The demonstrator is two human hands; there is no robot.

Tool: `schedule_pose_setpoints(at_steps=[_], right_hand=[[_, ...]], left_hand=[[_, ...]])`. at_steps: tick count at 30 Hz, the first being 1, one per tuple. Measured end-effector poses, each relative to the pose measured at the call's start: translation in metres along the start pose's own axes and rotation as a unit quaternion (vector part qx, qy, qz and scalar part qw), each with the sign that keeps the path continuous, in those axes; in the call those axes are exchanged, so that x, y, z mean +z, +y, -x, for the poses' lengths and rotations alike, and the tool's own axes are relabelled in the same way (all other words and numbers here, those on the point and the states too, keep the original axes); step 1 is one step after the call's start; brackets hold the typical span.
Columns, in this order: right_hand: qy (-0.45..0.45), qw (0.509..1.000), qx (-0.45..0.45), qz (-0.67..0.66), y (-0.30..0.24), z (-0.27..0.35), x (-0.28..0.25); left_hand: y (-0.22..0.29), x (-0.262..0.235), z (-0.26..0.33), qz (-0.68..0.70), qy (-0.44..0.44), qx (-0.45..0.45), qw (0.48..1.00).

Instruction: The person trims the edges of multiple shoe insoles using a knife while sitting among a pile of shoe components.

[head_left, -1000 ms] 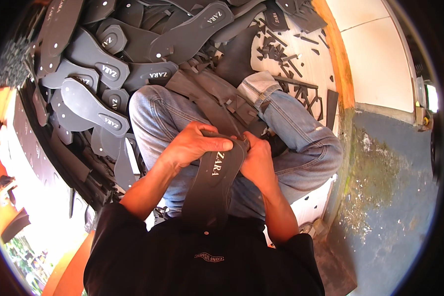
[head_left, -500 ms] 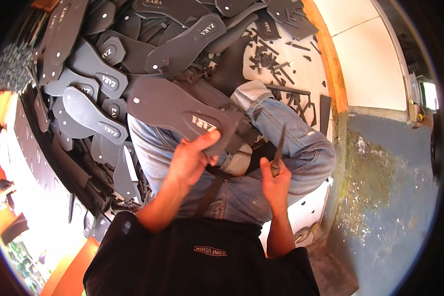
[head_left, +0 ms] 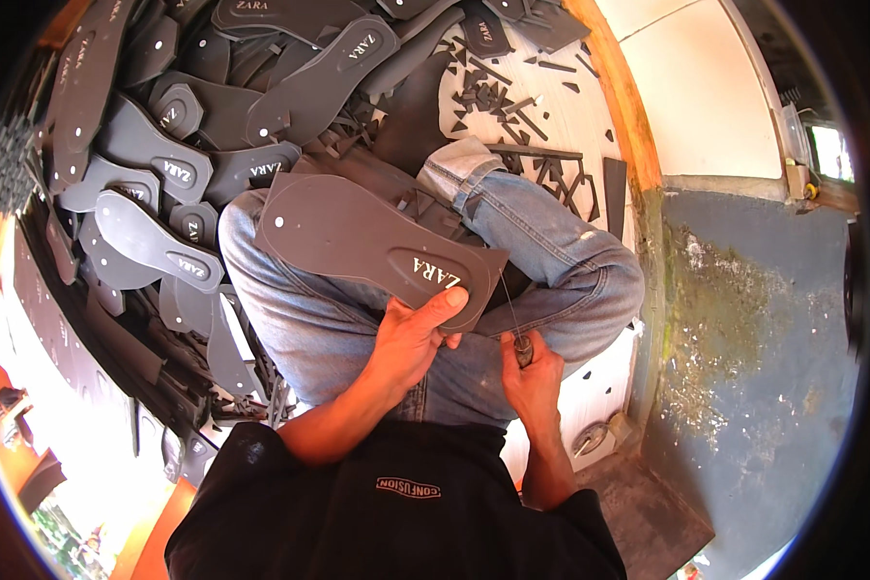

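My left hand (head_left: 408,340) grips a dark grey insole (head_left: 343,227) at its heel end, thumb on top and fingers beneath. The insole lies flat-side up over my crossed legs, its broad forefoot end pointing far left. Closed around a short handle, my right hand (head_left: 536,379) holds a thin-bladed knife (head_left: 523,350) just right of the heel. The narrow blade points up and slightly left, its tip at the insole's angular heel corner; whether it touches cannot be made out.
Many similar insoles (head_left: 159,237) are heaped at the left and far side. Small dark offcuts (head_left: 493,92) are scattered over a white surface at the far right. An orange-brown wooden edge (head_left: 628,92) borders it, and a worn blue-grey floor (head_left: 764,319) lies beyond.
The insole has turned slightly and come to rest lower over my legs. My right hand has swung the knife's blade leftward, bringing it to the heel corner. The whole view has shifted a little.
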State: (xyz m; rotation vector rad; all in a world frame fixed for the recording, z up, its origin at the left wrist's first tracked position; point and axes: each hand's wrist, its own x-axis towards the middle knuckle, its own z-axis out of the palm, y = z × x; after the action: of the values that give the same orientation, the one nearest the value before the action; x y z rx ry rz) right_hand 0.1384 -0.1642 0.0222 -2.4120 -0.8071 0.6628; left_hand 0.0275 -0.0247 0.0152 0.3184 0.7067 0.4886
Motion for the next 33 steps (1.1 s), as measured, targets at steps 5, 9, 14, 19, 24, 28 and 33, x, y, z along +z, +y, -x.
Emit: schedule_pose_setpoints(at_steps=[5, 9, 14, 19, 24, 28, 33], right_hand=[[-0.068, 0.996, -0.004, 0.051, -0.001, -0.001, 0.005], [-0.141, 0.985, -0.056, 0.081, -0.024, -0.029, 0.020], [-0.094, 0.980, -0.159, 0.067, -0.043, -0.052, 0.039], [-0.176, 0.951, 0.038, -0.251, -0.048, -0.067, 0.039], [-0.249, 0.913, 0.034, -0.322, -0.037, -0.042, 0.037], [-0.311, 0.898, 0.053, -0.305, -0.029, -0.020, 0.023], [-0.257, 0.927, 0.040, -0.269, -0.025, -0.001, 0.026]], left_hand=[[-0.010, -0.028, 0.000, -0.015, 0.005, 0.003, 1.000], [-0.001, -0.054, 0.005, -0.006, 0.044, 0.034, 0.998], [-0.002, -0.056, 0.018, -0.084, 0.090, 0.008, 0.992], [0.001, -0.062, 0.015, -0.073, 0.048, 0.029, 0.996], [0.003, -0.069, 0.014, -0.165, 0.077, 0.038, 0.983], [0.074, -0.082, -0.007, -0.024, 0.221, 0.120, 0.967], [0.112, -0.074, 0.002, -0.149, 0.144, 0.093, 0.974]])
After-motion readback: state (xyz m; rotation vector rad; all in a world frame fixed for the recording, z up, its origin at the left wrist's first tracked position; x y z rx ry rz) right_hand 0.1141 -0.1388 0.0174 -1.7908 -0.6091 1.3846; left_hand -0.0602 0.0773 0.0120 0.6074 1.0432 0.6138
